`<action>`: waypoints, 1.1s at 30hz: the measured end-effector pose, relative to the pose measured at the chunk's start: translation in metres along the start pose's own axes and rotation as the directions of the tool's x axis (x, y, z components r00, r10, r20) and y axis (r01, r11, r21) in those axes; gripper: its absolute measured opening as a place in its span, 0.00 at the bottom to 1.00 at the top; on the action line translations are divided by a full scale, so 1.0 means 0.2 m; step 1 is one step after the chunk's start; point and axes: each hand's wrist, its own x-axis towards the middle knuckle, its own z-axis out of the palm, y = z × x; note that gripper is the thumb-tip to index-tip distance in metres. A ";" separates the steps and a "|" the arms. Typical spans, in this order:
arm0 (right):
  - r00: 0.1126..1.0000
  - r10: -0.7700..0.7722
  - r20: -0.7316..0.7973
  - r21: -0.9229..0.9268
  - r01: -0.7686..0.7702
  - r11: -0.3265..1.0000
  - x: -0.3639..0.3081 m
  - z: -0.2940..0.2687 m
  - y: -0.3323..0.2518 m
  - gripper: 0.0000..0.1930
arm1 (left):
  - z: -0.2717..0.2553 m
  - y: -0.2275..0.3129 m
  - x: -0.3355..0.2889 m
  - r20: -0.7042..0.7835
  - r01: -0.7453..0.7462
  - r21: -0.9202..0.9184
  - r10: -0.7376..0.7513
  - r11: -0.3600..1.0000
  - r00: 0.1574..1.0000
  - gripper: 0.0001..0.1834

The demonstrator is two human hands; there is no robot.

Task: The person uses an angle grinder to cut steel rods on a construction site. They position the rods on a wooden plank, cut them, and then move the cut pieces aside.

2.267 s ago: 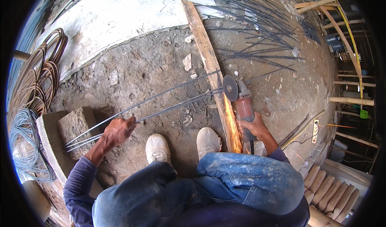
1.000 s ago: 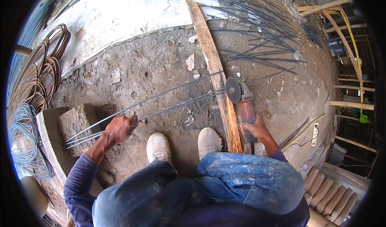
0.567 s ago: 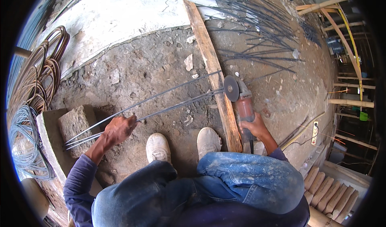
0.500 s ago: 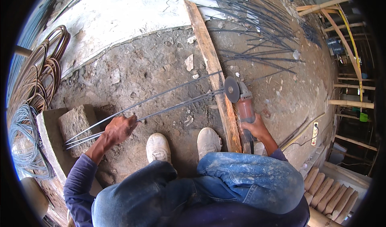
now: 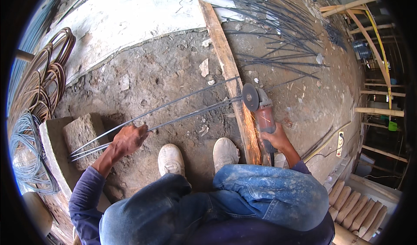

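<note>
My left hand (image 5: 130, 139) is closed around several thin steel rods (image 5: 191, 113), which slant up to the right. Their far ends lie across a long wooden plank (image 5: 223, 49); their near ends reach the concrete blocks (image 5: 84, 132) at the left. In my right hand (image 5: 276, 137) is an angle grinder (image 5: 264, 114), fingers wrapped round its body. Its cutting disc (image 5: 250, 97) stands at the rod ends by the plank's right edge. Orange sparks (image 5: 250, 136) stream from the disc down along the plank toward me.
Many loose dark rods (image 5: 278, 32) lie scattered at the far right. Coiled wire (image 5: 32, 151) and brown coils (image 5: 54, 71) sit at the left. A power strip (image 5: 340, 144) with a cord lies on the right. My shoes (image 5: 225, 151) are close below the rods.
The spark stream along the plank has grown much longer and brighter. Both hands, the rods and the grinder keep nearly the same places.
</note>
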 end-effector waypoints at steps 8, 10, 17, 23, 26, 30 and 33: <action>0.999 -0.041 0.032 0.039 0.039 0.998 0.03 0.00 0.00 0.17 | -0.01 0.00 0.01 0.007 -0.002 -0.015 0.002 1.000 1.000 0.16; 0.998 -0.057 0.021 0.038 0.056 0.998 0.03 0.01 0.01 0.16 | -0.01 0.00 0.00 0.010 -0.002 -0.015 0.002 1.000 1.000 0.16; 0.999 -0.034 0.037 0.018 0.033 0.999 0.00 0.00 0.03 0.15 | -0.01 0.01 0.00 0.031 0.027 -0.007 -0.027 1.000 0.999 0.15; 0.999 -0.024 0.034 0.033 0.023 0.999 0.03 0.01 0.03 0.15 | -0.02 0.01 0.01 0.028 0.022 -0.013 -0.021 1.000 0.999 0.15; 0.999 -0.041 0.022 0.038 0.040 0.998 0.04 0.01 0.05 0.16 | -0.03 0.02 0.00 0.029 0.026 -0.031 -0.025 0.999 0.999 0.15; 0.999 -0.051 -0.018 -0.050 0.050 0.997 0.03 0.00 0.08 0.16 | -0.03 0.01 0.00 0.029 0.030 -0.042 -0.029 0.999 0.999 0.16; 0.984 -0.177 -0.028 -0.107 0.173 0.979 0.02 0.01 0.08 0.17 | -0.03 0.01 0.01 0.048 0.033 -0.043 -0.031 0.999 0.998 0.16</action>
